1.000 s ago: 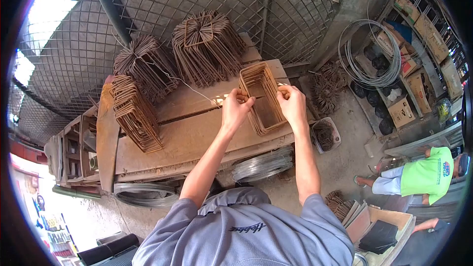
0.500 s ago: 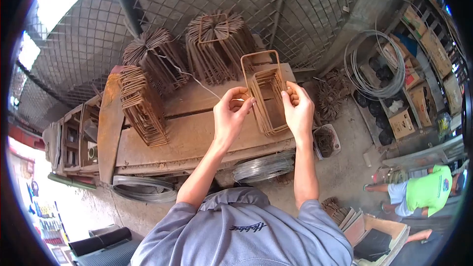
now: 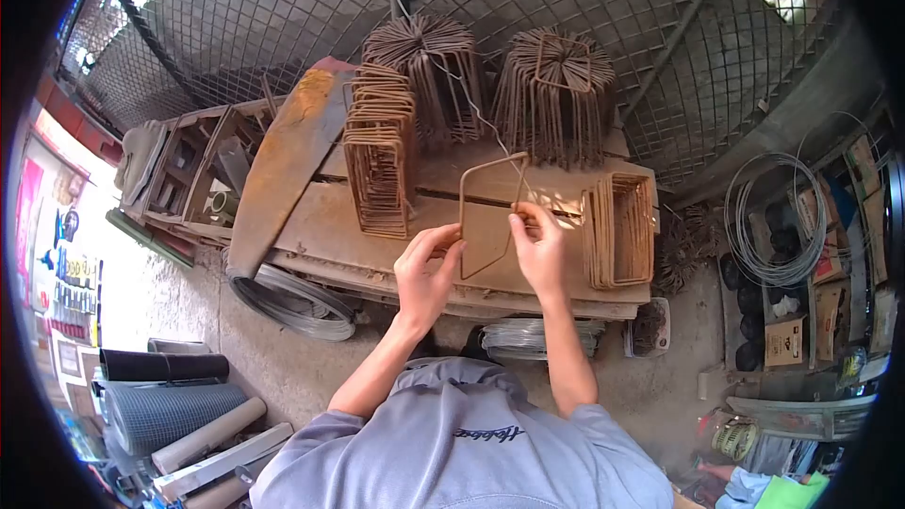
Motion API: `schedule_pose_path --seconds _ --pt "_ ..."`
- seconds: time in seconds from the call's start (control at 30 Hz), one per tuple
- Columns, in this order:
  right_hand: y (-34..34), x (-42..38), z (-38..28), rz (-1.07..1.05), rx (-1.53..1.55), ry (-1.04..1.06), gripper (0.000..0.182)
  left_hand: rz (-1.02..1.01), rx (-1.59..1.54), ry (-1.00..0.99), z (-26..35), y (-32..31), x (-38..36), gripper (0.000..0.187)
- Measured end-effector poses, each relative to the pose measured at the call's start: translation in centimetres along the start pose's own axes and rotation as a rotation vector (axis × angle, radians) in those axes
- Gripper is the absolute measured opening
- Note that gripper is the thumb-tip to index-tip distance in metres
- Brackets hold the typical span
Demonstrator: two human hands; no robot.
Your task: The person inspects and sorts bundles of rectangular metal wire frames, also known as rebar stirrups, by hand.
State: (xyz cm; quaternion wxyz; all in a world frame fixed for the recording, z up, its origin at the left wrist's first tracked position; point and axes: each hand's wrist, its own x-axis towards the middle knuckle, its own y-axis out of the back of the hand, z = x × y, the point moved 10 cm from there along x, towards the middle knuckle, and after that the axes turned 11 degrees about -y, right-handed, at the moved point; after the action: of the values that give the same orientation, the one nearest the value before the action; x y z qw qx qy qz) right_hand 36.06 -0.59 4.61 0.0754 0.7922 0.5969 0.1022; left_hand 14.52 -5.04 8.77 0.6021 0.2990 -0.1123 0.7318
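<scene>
Since half a second ago both hands have left the stack (image 3: 620, 231) at the bench's right end and now hold one rusty stirrup (image 3: 488, 217) lifted clear of it, over the middle of the bench (image 3: 320, 226). Nearest, the left hand (image 3: 426, 269) pinches the stirrup's lower left corner between thumb and curled fingers. Just right of it, the right hand (image 3: 539, 250) is closed on the stirrup's right side, near its middle. The stirrup stands roughly upright between them, with the bench top seen through it. On the bench's left part stands a taller stack (image 3: 379, 160) of the same stirrups. Farther back, two tied bundles (image 3: 556, 94) rest at the bench's rear edge against the mesh fence (image 3: 236, 9). Below the bench, wire coils (image 3: 287, 297) lie on the ground.
</scene>
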Motion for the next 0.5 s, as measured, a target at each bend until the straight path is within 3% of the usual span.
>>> schedule_pose_path --seconds 0.2,0.5 --pt "-8.0 -0.5 1.3 -0.117 0.039 0.011 0.02 0.073 0.102 0.039 -3.9 5.8 -1.2 0.025" --pt "-14.9 -0.9 0.6 -0.194 0.066 0.051 0.019 0.154 0.178 0.026 -7.8 12.2 0.1 0.023"
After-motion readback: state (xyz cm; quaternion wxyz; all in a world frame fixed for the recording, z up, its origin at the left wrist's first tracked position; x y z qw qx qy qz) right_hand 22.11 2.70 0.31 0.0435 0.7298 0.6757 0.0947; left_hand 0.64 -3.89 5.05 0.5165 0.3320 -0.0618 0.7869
